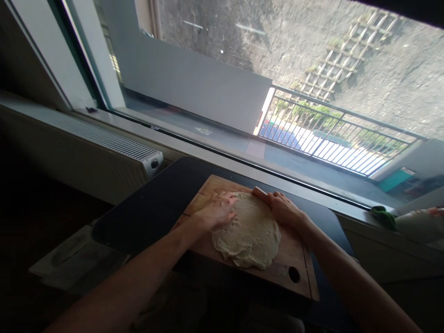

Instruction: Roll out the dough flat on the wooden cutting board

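Observation:
A flattened, roughly round sheet of dough lies on a wooden cutting board with a dark hole near its right front corner. Palm down, my left hand rests on the dough's left edge, fingers stretched out and a little apart. At the far right edge of the dough, my right hand is closed around a brown rolling pin. Only one end of the pin shows; my fingers cover the rest. The dough's near rim looks thick and wavy.
The board sits on a dark table against a window sill. A white radiator stands to the left. On the sill at right are a green item and a pale container. Beyond the glass runs a railing.

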A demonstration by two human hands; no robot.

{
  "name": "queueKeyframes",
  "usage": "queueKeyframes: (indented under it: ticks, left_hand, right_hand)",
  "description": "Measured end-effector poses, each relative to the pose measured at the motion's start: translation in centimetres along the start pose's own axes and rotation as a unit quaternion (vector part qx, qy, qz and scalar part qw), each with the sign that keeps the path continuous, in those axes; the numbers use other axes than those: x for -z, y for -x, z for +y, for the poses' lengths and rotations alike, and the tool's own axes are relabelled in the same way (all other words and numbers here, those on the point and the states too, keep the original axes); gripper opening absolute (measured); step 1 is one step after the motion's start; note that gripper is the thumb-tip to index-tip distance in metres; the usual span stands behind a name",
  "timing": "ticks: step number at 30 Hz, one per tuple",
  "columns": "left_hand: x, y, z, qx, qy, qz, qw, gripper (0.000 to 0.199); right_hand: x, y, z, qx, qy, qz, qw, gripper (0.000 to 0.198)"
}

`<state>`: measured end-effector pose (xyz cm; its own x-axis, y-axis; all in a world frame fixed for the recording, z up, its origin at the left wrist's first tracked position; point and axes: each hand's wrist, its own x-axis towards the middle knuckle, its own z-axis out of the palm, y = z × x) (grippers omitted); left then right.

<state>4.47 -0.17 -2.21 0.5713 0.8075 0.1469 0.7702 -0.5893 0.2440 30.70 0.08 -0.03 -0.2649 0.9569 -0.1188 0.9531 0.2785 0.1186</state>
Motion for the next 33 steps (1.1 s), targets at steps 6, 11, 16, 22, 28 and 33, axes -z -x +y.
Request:
queueKeyframes:
  ticks: [6, 11, 16, 22, 28, 33]
  left_hand:
    - [-0.5, -1.7, 1.1, -0.003, -0.037, -0.042, 0.998, 0.034]
    - [-0.4, -1.4, 1.5, -0.001, -0.05, -0.04, 0.998, 0.035]
    - [-0.8, -1.3, 1.7, 0.007, -0.055, -0.04, 0.998, 0.038]
    - [-1.1, -1.3, 1.6, 0.009, -0.054, -0.033, 0.998, 0.038]
    - [-1.0, -1.2, 1.6, 0.002, -0.062, -0.029, 0.998, 0.039]
    - [-1.1, -1.1, 1.7, 0.021, -0.057, -0.037, 0.997, 0.039]
  right_hand:
    - [-0.9, 2.3, 0.3, -0.042, -0.009, 0.025, 0.999, 0.057]
    - [-1.4, 2.1, 0.0, -0.061, -0.008, 0.01, 0.998, 0.045]
    - [-1.4, 1.8, -0.3, -0.082, 0.012, 0.02, 0.996, 0.037]
    - [-1.3, 2.7, -0.7, -0.063, 0.016, 0.019, 0.998, 0.041]
    - [-0.9, 2.8, -0.5, -0.037, 0.016, 0.003, 0.999, 0.054]
    - [-1.2, 2.8, -0.1, -0.043, 0.004, -0.004, 0.999, 0.056]
